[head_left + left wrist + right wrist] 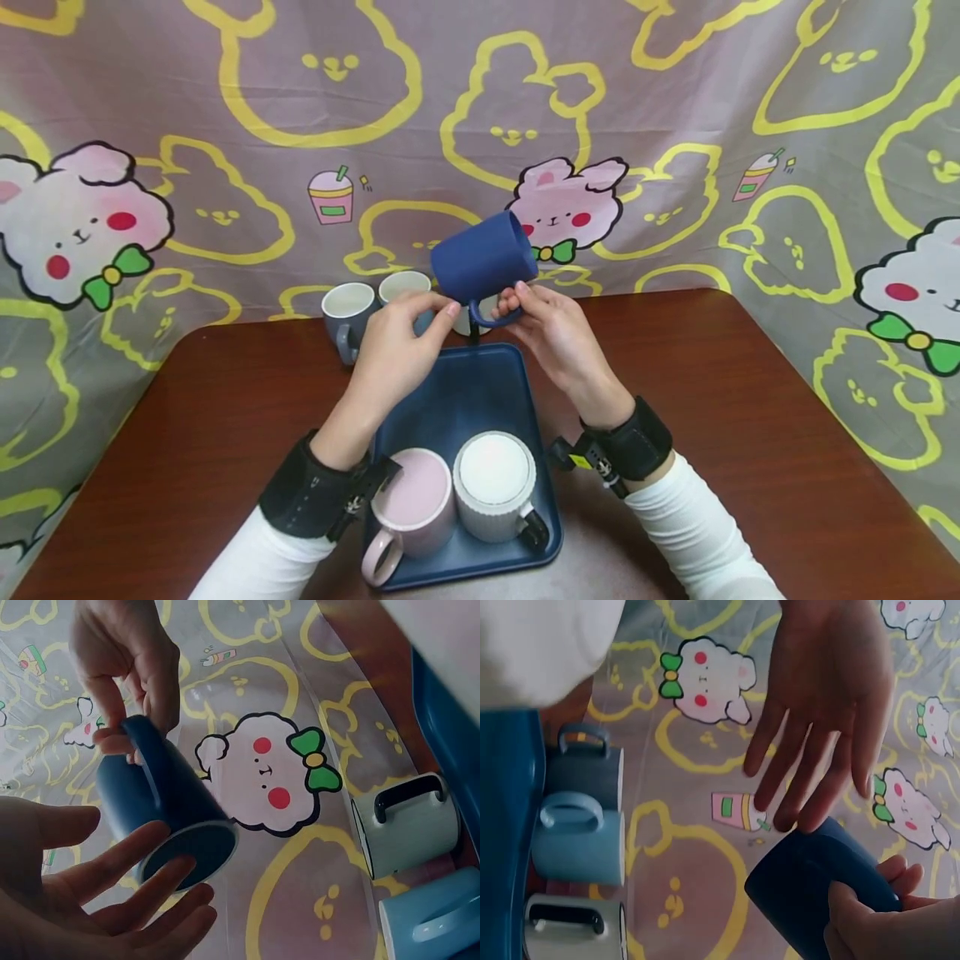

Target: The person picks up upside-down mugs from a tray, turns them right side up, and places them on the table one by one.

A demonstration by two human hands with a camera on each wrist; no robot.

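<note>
So my right hand (555,337) has the dark blue mug (480,254) pinched by its handle, mug tipped on its side in midair, handle at 6 o'clock. My left hand (401,337) is open, fingers reaching to the mug's end; can't tell if they're touching. Lower at 6 o'clock there's the blue tray (472,387), pink mug (431,517) at its 7, white ribbed mug (495,479) at its 5. Gray mug (348,321) sits around 8 o'clock from the blue one, light blue mug (581,851) beside it.
</note>
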